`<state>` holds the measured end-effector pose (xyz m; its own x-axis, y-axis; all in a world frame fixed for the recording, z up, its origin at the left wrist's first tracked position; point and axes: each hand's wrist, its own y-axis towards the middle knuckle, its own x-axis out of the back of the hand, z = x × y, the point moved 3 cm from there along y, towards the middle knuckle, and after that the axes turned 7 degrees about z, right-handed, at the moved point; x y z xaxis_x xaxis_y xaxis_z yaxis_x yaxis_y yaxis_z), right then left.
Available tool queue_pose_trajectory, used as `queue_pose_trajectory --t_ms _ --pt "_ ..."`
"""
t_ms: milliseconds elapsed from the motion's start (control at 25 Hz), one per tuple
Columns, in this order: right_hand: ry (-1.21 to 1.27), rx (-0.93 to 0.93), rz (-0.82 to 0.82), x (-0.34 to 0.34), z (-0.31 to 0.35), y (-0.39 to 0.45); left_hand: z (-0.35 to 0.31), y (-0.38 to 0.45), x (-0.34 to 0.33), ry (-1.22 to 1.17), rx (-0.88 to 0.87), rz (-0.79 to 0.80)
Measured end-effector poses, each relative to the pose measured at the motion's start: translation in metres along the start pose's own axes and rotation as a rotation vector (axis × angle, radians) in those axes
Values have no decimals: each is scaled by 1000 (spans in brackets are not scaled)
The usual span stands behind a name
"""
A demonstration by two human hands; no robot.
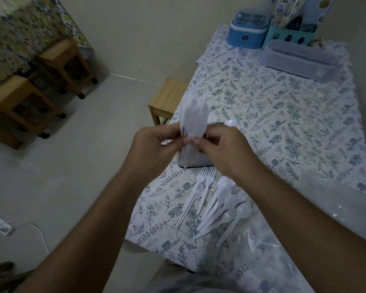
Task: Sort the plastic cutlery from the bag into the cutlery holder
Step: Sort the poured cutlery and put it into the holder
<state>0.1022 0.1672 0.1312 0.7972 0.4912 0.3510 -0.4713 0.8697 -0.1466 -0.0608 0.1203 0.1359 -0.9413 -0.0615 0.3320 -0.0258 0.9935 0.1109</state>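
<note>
Nearest the viewer, at 5 o'clock, a clear plastic bag (336, 218) lies crumpled on the floral tablecloth (283, 115), glossy and see-through, reaching toward the lower right edge of the view.

Just beyond it, near 6 o'clock, loose white plastic cutlery lies flat on the cloth in two groups. The forks (199, 193) lie side by side, tines pointing toward 12 o'clock. Just beside them, toward 4 o'clock, the spoons (224, 199) are heaped, bowls uppermost, overlapping one another; at least one fork lies among them.

At centre, both forearms reach forward. The left hand (154, 146) and the right hand (222, 151) meet at a bundle of white plastic knives (193, 117), held upright with the blade tips toward 12 o'clock. Both hands have fingers curled and pinch the bundle at its lower part. The knives are blurred; their count cannot be told. The bundle stands directly over the cutlery holder (195, 161), a pale container with a dark rim at the table's left edge, largely hidden by the hands.

Farther off, at 1 o'clock, a lidded translucent box (296, 60), a teal rack (290, 37) and a blue container (247, 30) stand against the wall. At 11 o'clock, a wooden stool (167, 100) sits beside the table; two more wooden stools (40, 81) stand at 10 o'clock.
</note>
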Motion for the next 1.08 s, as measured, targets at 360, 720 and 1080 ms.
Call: queue_pose_trajectory --t_ms 360,720,1080 --pt "-16 16 -100 -13 5 69 57 56 22 -230 -99 -88" --pt "-489 -37 -19 -26 -9 69 86 42 9 -69 -33 -8" --pt "-403 -9 -151 -19 -8 48 98 25 15 291 174 20"
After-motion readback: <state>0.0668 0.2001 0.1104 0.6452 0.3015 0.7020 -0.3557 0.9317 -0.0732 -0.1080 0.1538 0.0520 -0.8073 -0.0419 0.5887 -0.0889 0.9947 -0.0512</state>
